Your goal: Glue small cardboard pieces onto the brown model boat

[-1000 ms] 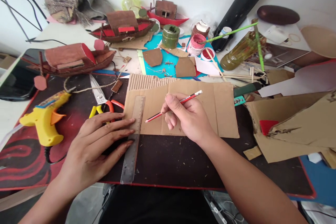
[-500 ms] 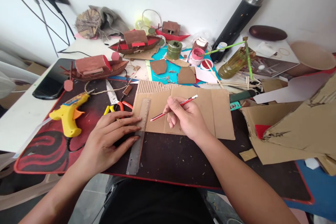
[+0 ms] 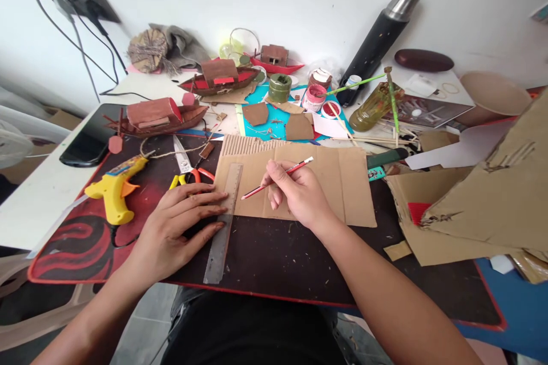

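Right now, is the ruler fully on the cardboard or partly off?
Partly off: the ruler lies over the cardboard at its upper end, but its lower end extends over the dark mat.

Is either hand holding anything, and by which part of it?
The right hand holds the pencil around its middle. The left hand grips nothing; its fingers rest on the edge of the ruler.
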Tool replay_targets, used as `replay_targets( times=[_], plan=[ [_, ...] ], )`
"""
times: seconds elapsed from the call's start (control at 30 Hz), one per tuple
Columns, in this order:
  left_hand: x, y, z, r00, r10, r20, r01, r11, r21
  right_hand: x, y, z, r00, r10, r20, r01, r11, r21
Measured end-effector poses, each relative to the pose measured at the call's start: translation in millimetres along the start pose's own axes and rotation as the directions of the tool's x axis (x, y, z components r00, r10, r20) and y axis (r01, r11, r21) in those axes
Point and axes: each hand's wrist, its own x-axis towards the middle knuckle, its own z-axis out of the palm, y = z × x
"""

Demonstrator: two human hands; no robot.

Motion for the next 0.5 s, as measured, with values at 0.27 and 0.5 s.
replay_targets(
  times=[0.27, 0.5],
  plan=[
    [-0.5, -1.2, -0.4, 1.000, -0.003, 0.009, 0.003, 1.000, -0.010, 0.1, 1.7, -0.7, 1.000, -0.002, 0.008, 0.002, 1.000, -0.020],
    [-0.1, -1.0, -0.7, 1.000, 0.025, -0.003, -0.025, 1.000, 0.003, -0.2, 0.2, -0.7, 1.000, 0.004, 0.007, -0.004, 1.000, 0.014]
  ],
)
